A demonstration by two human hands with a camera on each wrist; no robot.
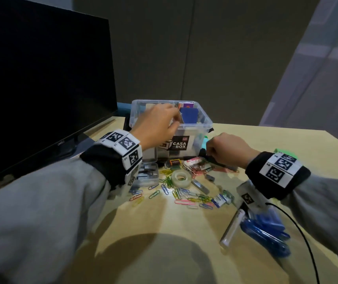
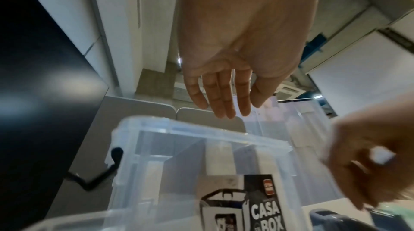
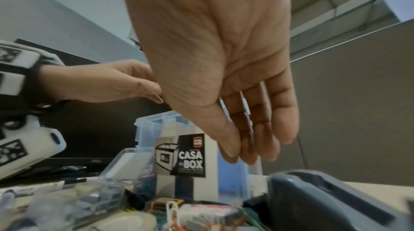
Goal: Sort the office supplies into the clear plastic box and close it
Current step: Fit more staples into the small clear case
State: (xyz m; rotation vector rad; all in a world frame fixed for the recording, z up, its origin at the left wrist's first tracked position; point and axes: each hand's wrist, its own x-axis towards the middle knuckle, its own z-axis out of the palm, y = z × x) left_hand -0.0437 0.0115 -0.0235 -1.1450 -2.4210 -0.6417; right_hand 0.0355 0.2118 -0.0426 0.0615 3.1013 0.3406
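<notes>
Above the open clear plastic box (image 1: 202, 119) on the worktop, the left hand (image 1: 155, 125) hangs with relaxed, empty fingers, while the right hand (image 1: 226, 149), curled beside the box, may hold something unseen and could drop it outside.

The left hand (image 1: 155, 124) hides part of the clear plastic box's (image 1: 203, 119) contents.
</notes>
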